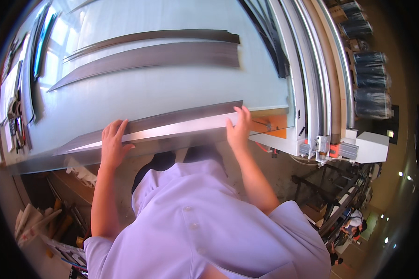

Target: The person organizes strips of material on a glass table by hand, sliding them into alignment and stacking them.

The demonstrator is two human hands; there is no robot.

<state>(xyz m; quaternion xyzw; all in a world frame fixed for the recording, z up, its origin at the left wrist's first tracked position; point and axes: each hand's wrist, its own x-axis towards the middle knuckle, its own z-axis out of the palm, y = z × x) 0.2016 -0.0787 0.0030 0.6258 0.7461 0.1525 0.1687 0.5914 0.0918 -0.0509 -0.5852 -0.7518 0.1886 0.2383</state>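
A long dark grey-brown strip point(181, 112) lies along the near edge of the glossy pale table point(172, 86). A bright white band point(186, 126) runs lengthwise beside it, narrowing toward the left; whether it is a separate piece or a reflective face I cannot tell. My left hand point(113, 138) rests across the strip's left part, fingers laid over it and thumb stretched out to the side. At the right end, my right hand point(239, 129) touches the band with its fingers spread. Neither hand visibly grips anything.
Farther back on the table lie a wide dark strip point(172, 56) and several narrower ones point(172, 35). Metal rails point(319, 69) and a white machine housing point(372, 147) border the right side. Tools point(16, 118) line the left edge. Black-wrapped rolls point(372, 81) stand beyond the rails.
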